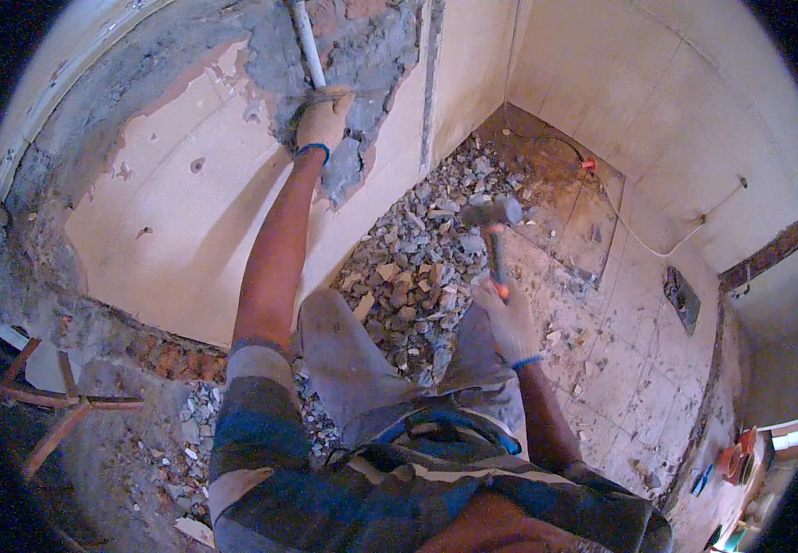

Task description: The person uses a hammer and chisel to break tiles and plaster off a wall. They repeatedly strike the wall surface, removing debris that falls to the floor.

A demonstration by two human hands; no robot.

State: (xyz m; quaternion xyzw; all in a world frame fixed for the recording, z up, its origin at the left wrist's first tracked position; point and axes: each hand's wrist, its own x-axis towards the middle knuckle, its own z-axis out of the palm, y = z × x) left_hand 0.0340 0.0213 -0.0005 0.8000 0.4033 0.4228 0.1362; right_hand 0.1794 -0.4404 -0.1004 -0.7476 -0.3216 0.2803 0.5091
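My left hand (325,120), in a pale glove with a blue cuff, reaches up to the broken wall (346,170). Its fingers are curled at the lower end of a white pipe (307,41), beside a thin dark rod or wire (369,94). What they grip is hidden. Low on the right, my gloved right hand (512,324) is closed round the handle of a club hammer (497,253). The hammer's heavy grey head (493,212) points away from me, over the rubble, apart from the wall.
Broken masonry and tile pieces (408,249) cover the floor along the wall and between my legs. A pale cable (639,238) with a red connector (589,165) hangs at the right wall. A hole (682,300) breaks the tiled floor. Rusty bars (72,402) stand lower left.
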